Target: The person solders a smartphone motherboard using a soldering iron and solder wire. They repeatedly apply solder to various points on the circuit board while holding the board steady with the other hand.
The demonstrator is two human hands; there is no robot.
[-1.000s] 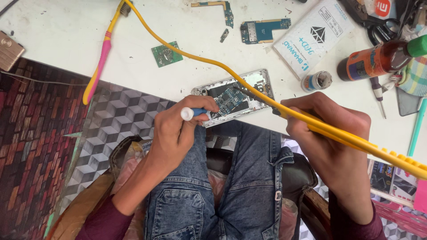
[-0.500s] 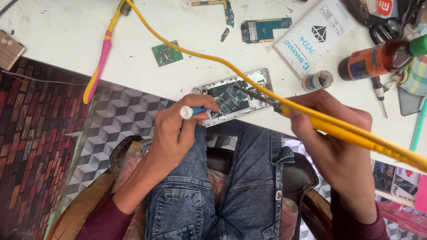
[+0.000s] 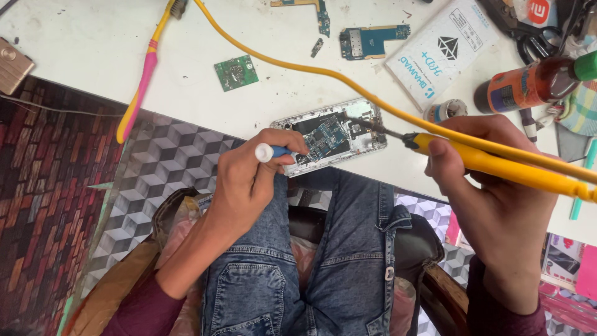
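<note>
An opened phone [image 3: 329, 137] with its circuit board bare lies at the white table's near edge. My left hand [image 3: 252, 180] grips a small blue tool with a white cap [image 3: 266, 152], pointed at the phone's left end. My right hand [image 3: 491, 186] holds a yellow soldering iron [image 3: 497, 163]; its metal tip [image 3: 373, 127] rests on the phone's right part. The iron's yellow cord [image 3: 280, 56] runs up across the table.
A green circuit board [image 3: 236, 73] and blue board pieces [image 3: 373, 38] lie behind the phone. A white box [image 3: 444, 50], a small tin [image 3: 445, 111] and an orange bottle with a green cap [image 3: 535, 84] stand right. A pink and yellow toothbrush [image 3: 146, 74] lies left.
My right hand and the soldering iron have shifted a little to the right, with the tip still at the phone's right part. My left hand keeps its place.
</note>
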